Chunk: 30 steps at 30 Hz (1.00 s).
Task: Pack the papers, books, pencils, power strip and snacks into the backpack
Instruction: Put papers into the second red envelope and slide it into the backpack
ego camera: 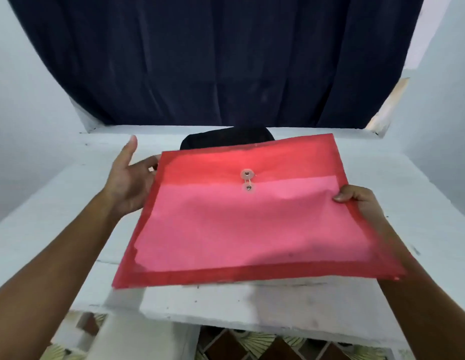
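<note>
Over the white table [330,302], the red folder [252,224] of papers hangs flat; the right hand [361,201] pinches its edge, the left hand [130,183] spreads beneath. Beyond lies the black backpack [226,139] (mostly hidden). One-sided pinching may let the folder sag and slip.

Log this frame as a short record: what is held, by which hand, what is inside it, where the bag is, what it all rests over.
held item: red folder, flat, above the table
closure: string tie, fastened
contents: paper showing through
right hand: grips the right edge
left hand: open, at the left edge
backpack: black, behind the folder, mostly hidden
surface: white table
backdrop: dark curtain
</note>
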Tool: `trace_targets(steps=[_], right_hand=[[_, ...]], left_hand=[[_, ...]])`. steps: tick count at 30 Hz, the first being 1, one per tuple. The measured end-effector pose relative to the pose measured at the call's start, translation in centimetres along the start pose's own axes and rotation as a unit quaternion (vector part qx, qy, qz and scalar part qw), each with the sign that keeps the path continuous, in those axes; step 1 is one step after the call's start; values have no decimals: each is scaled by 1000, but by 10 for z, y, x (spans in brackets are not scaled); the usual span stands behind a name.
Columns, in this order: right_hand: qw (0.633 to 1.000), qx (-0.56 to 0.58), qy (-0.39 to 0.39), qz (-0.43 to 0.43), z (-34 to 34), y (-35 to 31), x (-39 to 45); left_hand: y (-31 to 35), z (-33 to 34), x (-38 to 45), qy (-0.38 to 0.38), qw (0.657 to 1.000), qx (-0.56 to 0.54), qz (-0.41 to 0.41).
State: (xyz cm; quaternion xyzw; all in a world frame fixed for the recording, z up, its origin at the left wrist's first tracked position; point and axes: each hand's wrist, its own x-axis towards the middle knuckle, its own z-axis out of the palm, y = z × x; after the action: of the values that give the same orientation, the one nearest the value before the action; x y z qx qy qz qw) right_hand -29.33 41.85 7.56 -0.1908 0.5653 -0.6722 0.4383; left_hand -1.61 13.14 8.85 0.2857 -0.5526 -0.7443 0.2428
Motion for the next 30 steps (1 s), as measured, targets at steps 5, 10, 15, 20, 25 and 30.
trace_targets(steps=[5, 10, 15, 20, 25, 30], right_hand=[[994, -66, -78, 30, 84, -2, 32], [955, -184, -227, 43, 174, -6, 94], [881, -353, -312, 43, 271, -1, 168], [821, -494, -282, -41, 388, 26, 211], [653, -711, -141, -219, 473, 82, 235], [650, -668, -128, -339, 511, 143, 206]], left_hand=[[25, -71, -39, 42, 999, -35, -3], [42, -155, -72, -29, 994, -53, -93], [45, -228, -81, -86, 986, -56, -129], [34, -275, -66, -2, 987, 22, -157], [-1, -310, -59, 24, 988, -7, -154], [-48, -332, -63, 81, 980, -160, -82]])
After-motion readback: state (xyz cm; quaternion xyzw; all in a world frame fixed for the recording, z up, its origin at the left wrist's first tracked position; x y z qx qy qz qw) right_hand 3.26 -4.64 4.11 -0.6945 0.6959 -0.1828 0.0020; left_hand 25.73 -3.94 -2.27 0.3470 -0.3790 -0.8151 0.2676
